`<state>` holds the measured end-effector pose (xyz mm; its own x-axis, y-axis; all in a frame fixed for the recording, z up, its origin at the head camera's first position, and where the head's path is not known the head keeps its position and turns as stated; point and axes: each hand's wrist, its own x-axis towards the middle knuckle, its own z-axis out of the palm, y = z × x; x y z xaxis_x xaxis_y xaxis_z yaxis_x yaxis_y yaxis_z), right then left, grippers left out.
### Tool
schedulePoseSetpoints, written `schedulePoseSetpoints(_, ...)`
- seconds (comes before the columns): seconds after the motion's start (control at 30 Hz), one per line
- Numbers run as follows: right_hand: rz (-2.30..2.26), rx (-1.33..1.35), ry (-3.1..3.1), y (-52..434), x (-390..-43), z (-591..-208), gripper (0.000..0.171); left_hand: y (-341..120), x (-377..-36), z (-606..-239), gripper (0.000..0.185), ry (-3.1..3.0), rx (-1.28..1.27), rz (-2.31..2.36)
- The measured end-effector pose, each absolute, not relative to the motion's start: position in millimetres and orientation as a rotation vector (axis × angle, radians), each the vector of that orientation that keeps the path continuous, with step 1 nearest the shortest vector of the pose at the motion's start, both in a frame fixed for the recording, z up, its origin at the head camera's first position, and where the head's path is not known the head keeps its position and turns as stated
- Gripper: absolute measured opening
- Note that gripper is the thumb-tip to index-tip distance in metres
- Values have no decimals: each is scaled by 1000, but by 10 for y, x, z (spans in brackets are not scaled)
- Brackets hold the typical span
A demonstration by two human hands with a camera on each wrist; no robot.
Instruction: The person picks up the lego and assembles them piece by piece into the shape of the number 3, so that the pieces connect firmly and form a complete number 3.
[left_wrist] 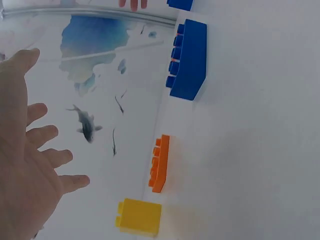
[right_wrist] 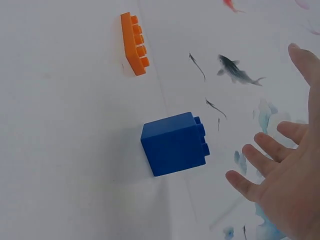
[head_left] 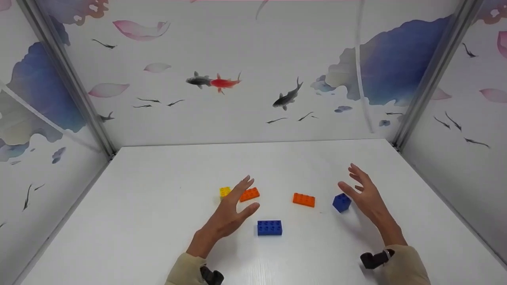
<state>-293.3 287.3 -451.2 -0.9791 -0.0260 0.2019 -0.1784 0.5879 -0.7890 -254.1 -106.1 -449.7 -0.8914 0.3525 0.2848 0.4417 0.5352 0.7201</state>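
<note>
Your left hand [head_left: 231,213] and right hand [head_left: 366,196] hover spread and empty; all five bricks lie separate mid-table [head_left: 158,237], the small blue brick [head_left: 341,202] nearest your right; by my judgement nothing is joined yet.

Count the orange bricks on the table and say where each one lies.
2. One orange brick lies beside the yellow brick, just past the left hand. The other orange brick lies mid-table, left of the small blue brick. None seems hidden.
</note>
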Motion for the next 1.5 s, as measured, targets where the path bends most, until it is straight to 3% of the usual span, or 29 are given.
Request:
schedulePoseSetpoints(0.43,1475,99,-2679,3148,-2948,-4720,77,-936,-2572,-4767,62,-2627,-685,-1665)
schedulePoseSetpoints(1.13,1629,19,-2855,3168,-2999,-4871,85,-984,-2606,-4795,58,-2695,-414,-2143)
schedulePoseSetpoints(1.5,1556,26,-2904,3128,-2976,-4863,82,-943,-2617,-4890,56,-2817,-385,-1988)
